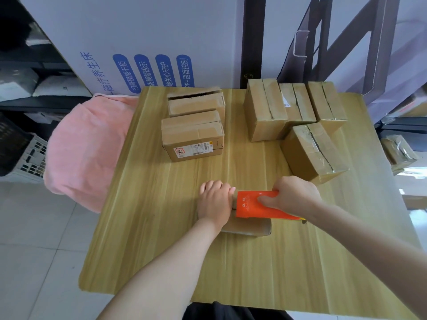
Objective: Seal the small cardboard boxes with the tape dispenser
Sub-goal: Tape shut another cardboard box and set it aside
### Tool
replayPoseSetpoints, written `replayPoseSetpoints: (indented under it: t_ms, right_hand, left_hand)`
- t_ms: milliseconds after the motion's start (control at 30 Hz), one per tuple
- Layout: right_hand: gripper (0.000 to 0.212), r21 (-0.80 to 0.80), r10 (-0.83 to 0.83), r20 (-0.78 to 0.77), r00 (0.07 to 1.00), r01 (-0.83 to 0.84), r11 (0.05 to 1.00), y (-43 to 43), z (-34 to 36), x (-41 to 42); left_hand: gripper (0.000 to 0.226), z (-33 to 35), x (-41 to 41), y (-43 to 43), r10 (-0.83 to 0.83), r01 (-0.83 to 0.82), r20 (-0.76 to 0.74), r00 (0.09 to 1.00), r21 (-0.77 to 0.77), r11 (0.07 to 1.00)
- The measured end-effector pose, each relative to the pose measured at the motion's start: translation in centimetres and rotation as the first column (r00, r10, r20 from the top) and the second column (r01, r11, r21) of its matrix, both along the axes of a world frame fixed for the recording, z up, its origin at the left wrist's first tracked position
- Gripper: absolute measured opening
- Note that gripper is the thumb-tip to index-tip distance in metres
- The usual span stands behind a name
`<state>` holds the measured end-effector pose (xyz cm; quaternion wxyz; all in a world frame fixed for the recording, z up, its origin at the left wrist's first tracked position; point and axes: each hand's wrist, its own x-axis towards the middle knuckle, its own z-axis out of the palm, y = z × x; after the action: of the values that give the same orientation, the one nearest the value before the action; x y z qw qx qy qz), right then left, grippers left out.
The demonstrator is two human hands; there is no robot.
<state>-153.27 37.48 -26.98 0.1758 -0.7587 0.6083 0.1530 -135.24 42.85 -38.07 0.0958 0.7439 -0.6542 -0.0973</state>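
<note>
- Sitting well left of the small box (pixel 247 228), a pink cushion (pixel 87 153) touches the left edge of the table (pixel 150 239).
- Behind the small box and slightly left: two untaped boxes (pixel 194 137), one behind the other. The nearer one has a shipping label on its front.
- left hand (pixel 215 202) lies palm-down on the small box's left end, fingers curled over its far edge, holding it. The box is mostly hidden, so the grip is probably firm, not certain.
- tape dispenser (pixel 251 205), orange, lies on the small box's top, just right of the left hand.
- right hand (pixel 293 195) grasps the dispenser's right end, thumb on its face, fingers wrapped over the far side.
- Behind and right of the small box: four taped boxes (pixel 312 151), three in a back row, one nearer, turned at an angle.
</note>
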Motion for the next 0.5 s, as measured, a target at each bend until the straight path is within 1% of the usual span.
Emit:
replayPoseSetpoints:
  t_ms: [100, 167, 333, 433, 500]
  right_hand:
    - [0.052, 0.044, -0.006, 0.084, 0.996, 0.002, 0.999, 0.2, -0.1, -1.3]
    - [0.051, 0.048, 0.015, 0.089, 0.996, -0.019, 0.999, 0.4, -0.3, -2.6]
    - [0.041, 0.066, -0.078, 0.119, 0.99, 0.07, 0.995, 0.6, -0.9, -8.4]
    - [0.037, 0.09, -0.102, 0.132, 0.986, 0.09, 0.992, 0.6, -0.8, -11.2]
    - [0.035, 0.123, -0.113, 0.152, 0.982, 0.095, 0.988, 0.5, -0.8, -12.3]
  left_hand:
    - [0.051, -0.3, 0.0, 0.0, 0.007, -0.007, 0.022, 1.0, -0.006, 1.0]
    - [0.05, -0.5, 0.0, 0.0, 0.015, -0.014, 0.036, 0.999, -0.01, 1.0]
    - [0.054, -0.4, -0.2, -0.2, 0.005, -0.008, 0.083, 0.997, 0.036, 0.999]
    - [0.051, -0.4, -0.2, -0.2, 0.006, -0.009, 0.091, 0.996, 0.032, 0.999]
    - [0.053, -0.5, -0.3, -0.1, 0.012, -0.014, 0.103, 0.995, 0.016, 1.0]
